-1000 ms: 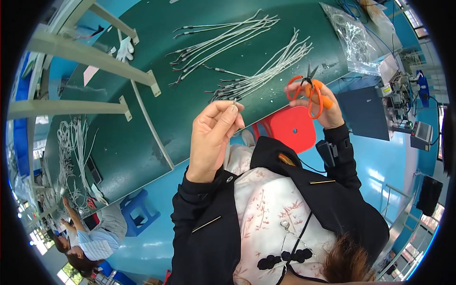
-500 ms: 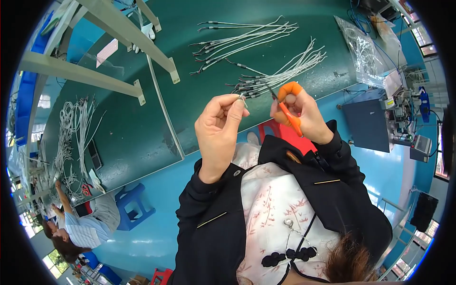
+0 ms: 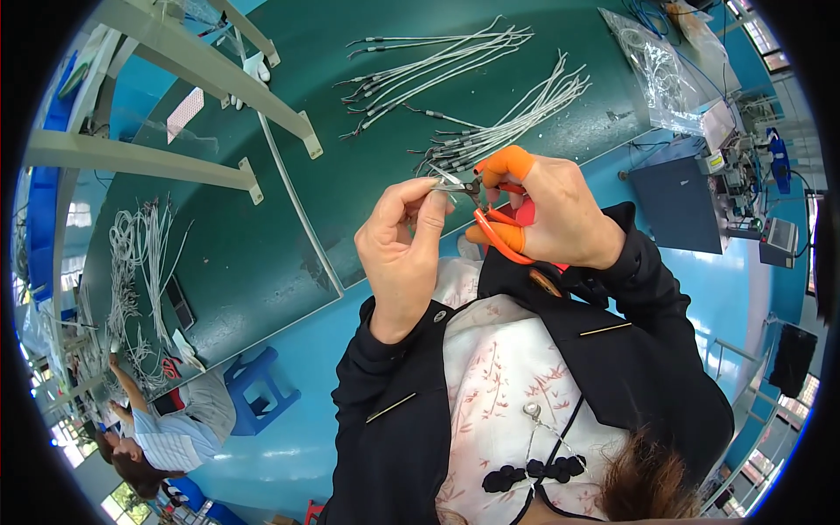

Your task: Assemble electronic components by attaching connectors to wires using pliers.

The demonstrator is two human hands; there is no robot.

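The fingertips of my left hand (image 3: 404, 236) pinch a thin wire end; most of the wire is hidden by the fingers. My right hand (image 3: 560, 210), with orange finger cots on the thumb and a finger, grips orange-handled cutting pliers (image 3: 503, 238). Their handles are spread, and the metal jaws reach my left fingertips at the wire. Whether the blades touch it is too small to tell. Just beyond my hands, a bundle of light grey cables (image 3: 516, 122) with dark sleeves near one end lies on the green table (image 3: 254, 297). A second cable group (image 3: 446, 70) is farther back.
Cream metal posts (image 3: 149, 157) rise from the table at left. Coiled cables (image 3: 127, 262) lie at far left, where another person (image 3: 179, 429) works near a blue stool (image 3: 262, 394). A clear plastic bag (image 3: 652, 74) lies at back right, near a grey cabinet (image 3: 669, 206).
The pliers have moved left to my left fingertips, and their handles have opened apart. My right hand has turned around them. My left hand keeps its pinch, and the view has shifted slightly.
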